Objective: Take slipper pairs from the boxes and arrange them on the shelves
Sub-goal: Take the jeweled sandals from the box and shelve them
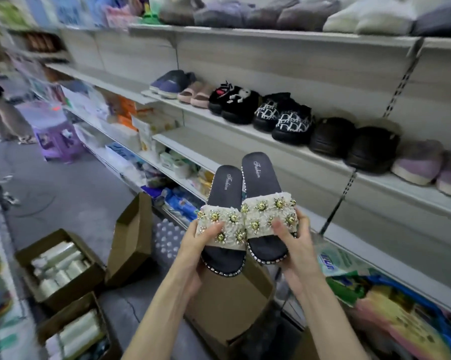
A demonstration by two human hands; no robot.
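I hold a pair of black slide slippers with cream beaded straps and gold studs, side by side in front of the shelves. My left hand (195, 252) grips the left slipper (225, 193) at its toe end, thumb on the strap. My right hand (296, 245) grips the right slipper (262, 175) the same way. Behind them runs a white shelf (247, 129) carrying several slipper pairs: navy, pink, black, patterned black-and-white (284, 118), dark clogs (354, 144) and lilac ones (427, 165). The shelf below it (188, 141) is bare at its near part.
An open brown cardboard box (232, 307) sits under my hands, and another with raised flaps (133, 229) stands to the left. Two boxes of wrapped rolls (58, 266) lie on the grey floor. A person (0, 113) stands far left. Packaged goods fill the lower shelves.
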